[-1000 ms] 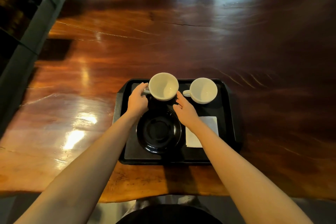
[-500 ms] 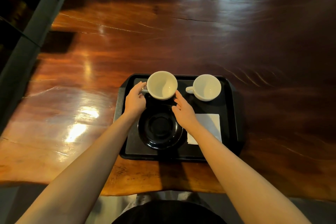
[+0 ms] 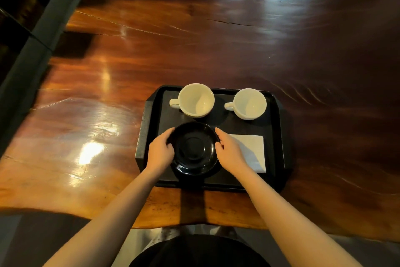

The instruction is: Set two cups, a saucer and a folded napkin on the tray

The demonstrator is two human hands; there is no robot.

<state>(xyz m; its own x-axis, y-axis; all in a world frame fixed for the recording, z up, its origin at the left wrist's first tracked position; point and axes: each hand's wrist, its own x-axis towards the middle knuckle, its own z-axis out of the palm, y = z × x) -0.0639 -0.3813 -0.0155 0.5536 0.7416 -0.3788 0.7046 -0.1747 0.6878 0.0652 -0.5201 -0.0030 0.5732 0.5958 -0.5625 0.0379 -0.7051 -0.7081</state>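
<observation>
Left hand (image 3: 161,152) and right hand (image 3: 229,151) cup glossy black ceramic saucer (image 3: 194,148) at opposite rims, seemingly touching | stiff, slippery, fragile | lift by rim edges.

Two cups (image 3: 196,100) (image 3: 250,103), one saucer (image 3: 194,148), one napkin (image 3: 252,149), one tray (image 3: 149,128).

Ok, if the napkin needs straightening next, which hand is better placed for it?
Probably the right hand: it already lies over the napkin's near-left corner, while the left hand sits across the black saucer.
</observation>
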